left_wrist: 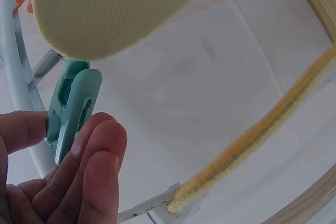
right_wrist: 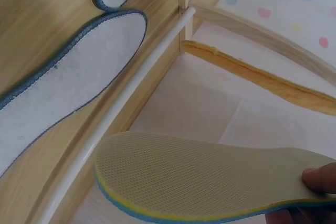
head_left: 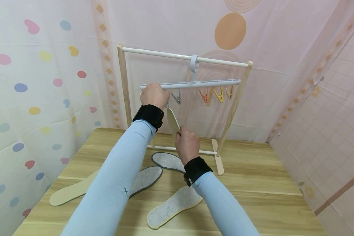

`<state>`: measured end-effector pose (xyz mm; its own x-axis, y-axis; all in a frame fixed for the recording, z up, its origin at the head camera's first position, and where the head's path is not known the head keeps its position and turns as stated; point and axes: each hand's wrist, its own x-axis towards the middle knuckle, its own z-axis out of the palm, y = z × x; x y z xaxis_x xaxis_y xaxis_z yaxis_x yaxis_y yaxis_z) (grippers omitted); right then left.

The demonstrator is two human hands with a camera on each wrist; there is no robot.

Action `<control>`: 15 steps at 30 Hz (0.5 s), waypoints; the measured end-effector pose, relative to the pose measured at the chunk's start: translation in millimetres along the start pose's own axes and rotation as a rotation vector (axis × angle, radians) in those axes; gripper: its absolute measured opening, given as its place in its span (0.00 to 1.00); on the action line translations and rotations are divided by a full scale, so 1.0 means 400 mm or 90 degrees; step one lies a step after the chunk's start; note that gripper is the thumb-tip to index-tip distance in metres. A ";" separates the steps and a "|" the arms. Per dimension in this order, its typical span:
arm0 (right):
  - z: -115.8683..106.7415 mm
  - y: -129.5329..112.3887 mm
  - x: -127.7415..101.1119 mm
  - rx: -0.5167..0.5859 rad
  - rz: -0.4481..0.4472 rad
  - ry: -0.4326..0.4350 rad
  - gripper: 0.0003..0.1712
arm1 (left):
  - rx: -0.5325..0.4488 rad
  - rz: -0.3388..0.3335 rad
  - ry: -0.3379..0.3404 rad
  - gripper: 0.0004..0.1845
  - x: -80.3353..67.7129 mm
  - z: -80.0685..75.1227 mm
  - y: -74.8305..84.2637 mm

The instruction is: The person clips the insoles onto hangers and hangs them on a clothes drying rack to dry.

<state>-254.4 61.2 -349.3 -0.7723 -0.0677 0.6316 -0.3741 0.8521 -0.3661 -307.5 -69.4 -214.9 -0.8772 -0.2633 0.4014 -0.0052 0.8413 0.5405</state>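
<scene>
Up at the left part of a pale blue hanger (head_left: 177,86), my left hand (head_left: 155,95) pinches a teal clothespin (left_wrist: 73,109) between thumb and fingers. My right hand (head_left: 187,144) grips a beige insole (head_left: 172,121) by one end and holds it raised. Its surface is mesh-textured, with a yellow and blue edge (right_wrist: 173,217). The insole's free end is close to the clothespin's jaws; whether they touch I cannot tell. Another insole (left_wrist: 257,132), yellow and seen edge-on, hangs from a clip near the left hand.
The hanger hooks over a white rail (head_left: 159,53) on a wooden-sided rack (head_left: 234,108). Grey (head_left: 177,95), orange (head_left: 204,95) and yellow clothespins (head_left: 219,95) hang from it. On the table (head_left: 253,190) lie a beige insole (head_left: 68,193), grey insoles (head_left: 147,178) and a yellow-edged insole (head_left: 174,208).
</scene>
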 end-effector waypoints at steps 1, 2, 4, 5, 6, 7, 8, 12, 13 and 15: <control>0.000 0.000 0.001 -0.001 0.002 -0.003 0.04 | -0.001 0.000 0.001 0.15 -0.001 0.000 0.000; 0.000 -0.001 0.002 -0.002 0.003 -0.005 0.05 | -0.001 0.000 0.002 0.15 -0.001 -0.001 0.001; -0.001 -0.002 0.004 -0.004 0.004 -0.008 0.05 | 0.000 0.001 0.003 0.15 -0.002 -0.001 0.001; 0.000 -0.003 0.004 -0.005 0.004 -0.009 0.05 | 0.000 0.001 0.004 0.15 -0.003 -0.001 0.002; -0.001 -0.003 0.005 -0.008 0.004 -0.009 0.05 | 0.001 0.001 0.005 0.15 -0.003 -0.002 0.002; -0.001 -0.004 0.006 -0.010 0.004 -0.009 0.05 | 0.003 0.002 0.005 0.15 -0.003 -0.002 0.002; -0.001 -0.004 0.006 -0.010 0.004 -0.009 0.05 | 0.003 0.002 0.006 0.15 -0.003 -0.002 0.003; 0.001 -0.005 0.005 -0.019 -0.003 -0.004 0.05 | 0.006 0.001 0.010 0.15 -0.004 -0.002 0.005; 0.001 -0.005 0.004 -0.021 -0.005 -0.002 0.05 | 0.006 0.001 0.011 0.14 -0.004 -0.002 0.006; 0.003 -0.004 0.003 -0.023 -0.010 0.003 0.04 | 0.007 0.000 0.012 0.15 -0.005 -0.003 0.007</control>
<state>-255.2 59.1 -348.6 -0.7641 -0.0797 0.6402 -0.3679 0.8690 -0.3309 -305.1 -67.0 -213.5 -0.8682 -0.2713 0.4154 -0.0100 0.8466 0.5321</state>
